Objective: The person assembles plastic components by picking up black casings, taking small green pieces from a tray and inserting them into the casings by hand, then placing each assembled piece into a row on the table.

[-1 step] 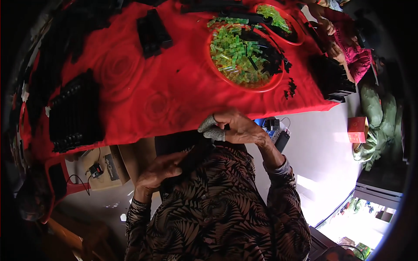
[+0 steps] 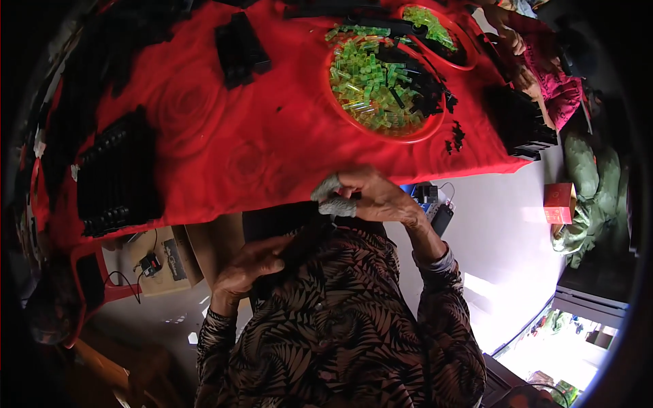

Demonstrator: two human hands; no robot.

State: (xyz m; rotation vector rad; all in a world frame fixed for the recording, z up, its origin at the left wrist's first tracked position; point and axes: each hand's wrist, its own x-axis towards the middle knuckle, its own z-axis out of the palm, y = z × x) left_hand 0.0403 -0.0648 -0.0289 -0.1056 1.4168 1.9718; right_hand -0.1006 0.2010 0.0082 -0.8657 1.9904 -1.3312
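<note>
My left hand is closed around a long black bar-shaped piece, held tilted in front of my patterned shirt. The piece is so dark that its details are lost against the shadow. Over its far end, close to the table's front edge, my right hand is closed in a pinch. Grey fabric covers sit on its thumb and forefinger. Whatever lies between those fingertips is too small or too hidden to make out.
Small yellow-green tubes and black parts fill an orange-red basin on the red tablecloth. A second basin stands behind it. Black bars are stacked at left, more at right, near another person's hands.
My right hand has shifted very slightly away from me, toward the table. The left hand and the black piece look the same.
</note>
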